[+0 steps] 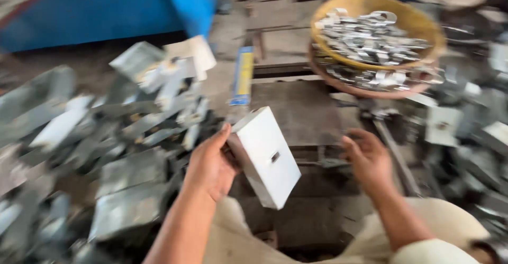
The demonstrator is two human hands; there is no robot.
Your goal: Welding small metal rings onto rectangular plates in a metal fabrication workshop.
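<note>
Motion blur smears the heap of metal plates (106, 153) on the left beyond counting. One yellow basket (418, 23), far right, holds small shiny clips, perhaps dozens. The left hand (209, 166) grips one tilted white metal plate (267, 155) at centre. The right hand (368, 158) hovers half open, holding nothing.

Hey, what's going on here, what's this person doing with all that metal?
A person sits at a low metal work block. Their left hand grips a flat white metal plate, tilted, by its edge. The right hand is open and empty beside it. A pile of similar plates lies to the left, and a yellow basket of small shiny metal pieces sits ahead on the right.
</note>
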